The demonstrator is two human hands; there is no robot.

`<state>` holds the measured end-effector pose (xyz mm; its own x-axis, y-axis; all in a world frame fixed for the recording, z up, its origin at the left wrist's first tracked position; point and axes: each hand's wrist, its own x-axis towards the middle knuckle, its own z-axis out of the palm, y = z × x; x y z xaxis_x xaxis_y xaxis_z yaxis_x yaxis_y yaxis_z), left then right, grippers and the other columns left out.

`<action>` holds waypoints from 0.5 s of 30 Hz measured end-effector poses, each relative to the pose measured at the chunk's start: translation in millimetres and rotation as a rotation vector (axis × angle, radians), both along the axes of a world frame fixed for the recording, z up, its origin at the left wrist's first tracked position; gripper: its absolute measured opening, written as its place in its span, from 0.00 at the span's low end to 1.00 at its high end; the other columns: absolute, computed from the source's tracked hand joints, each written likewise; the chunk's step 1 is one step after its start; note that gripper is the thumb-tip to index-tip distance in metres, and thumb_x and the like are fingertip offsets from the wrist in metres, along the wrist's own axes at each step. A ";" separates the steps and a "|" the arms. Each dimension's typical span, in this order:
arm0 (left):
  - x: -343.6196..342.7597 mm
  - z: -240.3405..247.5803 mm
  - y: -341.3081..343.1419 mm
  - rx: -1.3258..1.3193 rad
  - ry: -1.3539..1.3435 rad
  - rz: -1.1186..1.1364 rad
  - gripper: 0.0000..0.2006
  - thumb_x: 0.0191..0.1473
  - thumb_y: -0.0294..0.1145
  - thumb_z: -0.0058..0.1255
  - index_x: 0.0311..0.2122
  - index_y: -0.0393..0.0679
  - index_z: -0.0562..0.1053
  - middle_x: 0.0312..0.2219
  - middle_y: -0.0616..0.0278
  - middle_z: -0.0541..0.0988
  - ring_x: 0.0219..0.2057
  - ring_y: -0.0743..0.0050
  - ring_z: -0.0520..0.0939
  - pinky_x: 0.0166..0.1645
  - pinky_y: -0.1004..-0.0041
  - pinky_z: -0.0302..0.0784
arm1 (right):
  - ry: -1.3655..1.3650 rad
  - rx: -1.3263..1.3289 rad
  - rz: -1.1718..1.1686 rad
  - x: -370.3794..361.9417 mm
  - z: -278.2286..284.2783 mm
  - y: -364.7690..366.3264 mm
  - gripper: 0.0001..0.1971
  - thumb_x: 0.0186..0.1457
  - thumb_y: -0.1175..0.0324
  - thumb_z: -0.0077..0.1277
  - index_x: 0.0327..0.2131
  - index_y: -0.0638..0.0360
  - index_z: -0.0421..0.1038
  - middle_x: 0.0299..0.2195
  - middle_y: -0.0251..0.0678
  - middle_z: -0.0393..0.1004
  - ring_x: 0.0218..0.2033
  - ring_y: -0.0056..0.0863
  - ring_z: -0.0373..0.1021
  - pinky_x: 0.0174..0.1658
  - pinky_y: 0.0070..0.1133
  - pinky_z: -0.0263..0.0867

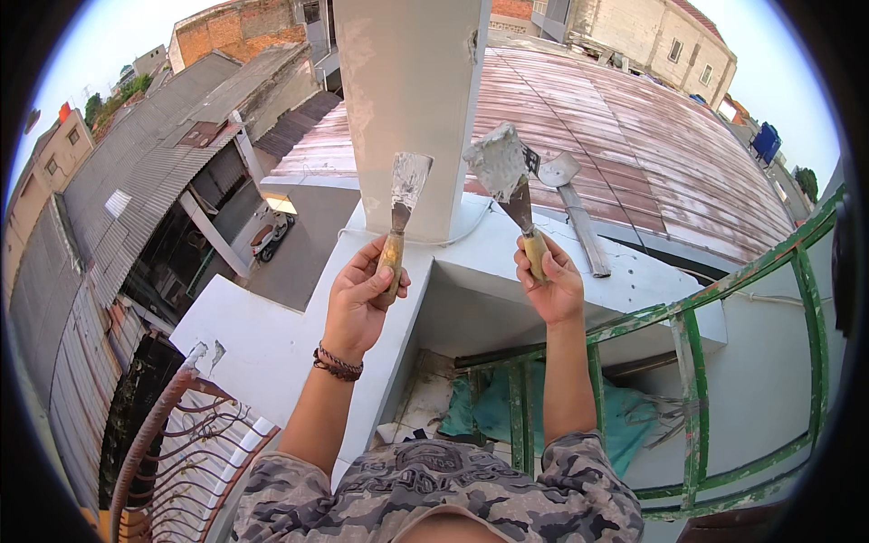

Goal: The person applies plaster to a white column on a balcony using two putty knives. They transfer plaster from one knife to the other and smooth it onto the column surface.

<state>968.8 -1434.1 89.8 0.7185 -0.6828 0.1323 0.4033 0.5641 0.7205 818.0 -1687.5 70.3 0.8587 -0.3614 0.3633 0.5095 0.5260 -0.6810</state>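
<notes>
My left hand (358, 303) is closed around the wooden handle of a narrow putty knife (399, 215), whose blade points up and is smeared with whitish filler. A wider putty knife (519, 210) is gripped by its wooden handle in my right hand (555, 288). A thick grey-white lump of filler (497, 163) covers its blade. Both blades are raised in front of a pale square pillar (407, 90), the left one overlapping its face and the right one beside its right edge. Lighter patches mark the pillar's surface.
The pillar stands on a white ledge (625, 271), where a grey stick-like piece (585, 231) lies near a pale rounded thing (556, 169). A green metal railing (692, 407) runs at right; a rusty railing (149, 434) curves at lower left. Metal roofs (615, 136) spread beyond.
</notes>
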 end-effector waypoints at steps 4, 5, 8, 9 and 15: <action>-12.6 -3.1 30.9 0.070 -0.084 -0.104 0.20 0.57 0.27 0.52 0.54 0.33 0.66 0.36 0.56 0.76 0.35 0.70 0.77 0.41 0.72 0.73 | 0.060 -0.186 -0.026 -18.5 17.0 4.3 0.27 0.58 0.63 0.52 0.56 0.70 0.62 0.39 0.47 0.73 0.28 0.23 0.67 0.24 0.17 0.63; -15.5 -1.4 35.0 0.079 -0.086 -0.123 0.20 0.57 0.27 0.52 0.53 0.34 0.66 0.37 0.57 0.76 0.35 0.70 0.77 0.41 0.72 0.73 | 0.055 -0.229 0.022 -22.0 18.4 0.6 0.26 0.58 0.63 0.52 0.56 0.69 0.63 0.38 0.47 0.74 0.25 0.23 0.66 0.22 0.17 0.62; -29.4 -3.7 54.0 0.125 -0.074 -0.081 0.19 0.58 0.28 0.51 0.54 0.35 0.66 0.37 0.58 0.76 0.34 0.72 0.77 0.40 0.74 0.72 | 0.120 -0.176 0.060 -20.5 6.6 18.6 0.25 0.61 0.59 0.50 0.55 0.68 0.63 0.35 0.47 0.73 0.22 0.21 0.64 0.18 0.16 0.58; -31.7 -6.7 59.7 0.151 -0.080 -0.059 0.19 0.58 0.28 0.51 0.53 0.35 0.66 0.37 0.59 0.76 0.33 0.73 0.77 0.40 0.75 0.72 | 0.134 -0.127 0.086 -19.6 2.4 22.9 0.25 0.61 0.59 0.49 0.55 0.67 0.62 0.35 0.46 0.73 0.22 0.21 0.64 0.19 0.16 0.58; -42.7 -20.8 90.6 0.272 -0.151 0.015 0.18 0.60 0.32 0.50 0.53 0.37 0.67 0.33 0.65 0.74 0.29 0.82 0.75 0.34 0.81 0.69 | 0.135 -0.300 0.049 -8.5 10.1 56.4 0.26 0.58 0.63 0.55 0.55 0.66 0.62 0.37 0.43 0.74 0.31 0.24 0.67 0.27 0.17 0.63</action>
<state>926.1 -1343.5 69.0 0.7146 -0.6975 0.0523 0.2735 0.3474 0.8969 809.4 -1631.1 80.4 0.9200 -0.2123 0.3293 0.3833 0.3134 -0.8688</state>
